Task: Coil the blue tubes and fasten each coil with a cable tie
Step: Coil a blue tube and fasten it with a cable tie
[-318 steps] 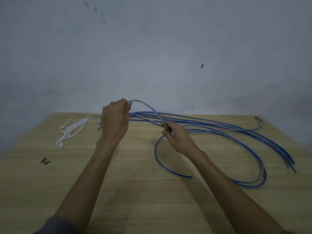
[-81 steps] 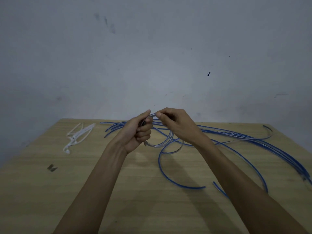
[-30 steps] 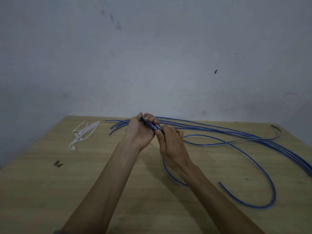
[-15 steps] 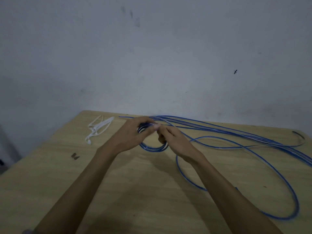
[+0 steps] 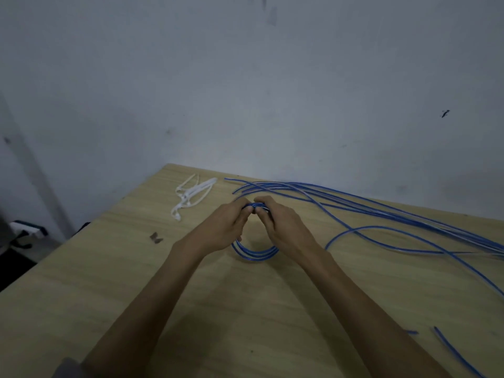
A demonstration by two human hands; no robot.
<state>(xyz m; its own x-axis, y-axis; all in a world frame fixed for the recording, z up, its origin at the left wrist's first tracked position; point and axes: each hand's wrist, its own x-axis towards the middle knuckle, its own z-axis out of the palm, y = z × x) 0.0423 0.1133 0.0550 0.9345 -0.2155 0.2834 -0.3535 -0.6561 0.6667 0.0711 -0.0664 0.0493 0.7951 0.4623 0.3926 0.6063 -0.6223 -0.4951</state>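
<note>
I grip the coil (image 5: 255, 253) top with left hand (image 5: 222, 227) and right hand (image 5: 283, 227), so loops can't spring apart; ties (image 5: 192, 196) wait nearby.

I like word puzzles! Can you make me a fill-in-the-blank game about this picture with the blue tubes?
1. Both hands, left and right, hold a small ____ of blue tube.
2. The cable ties on the table are ____ in colour.
3. The ties lie to the ____ of the hands.
4. The loose tubes stretch away to the ____ side of the table.

Missing words: coil; white; left; right
</note>
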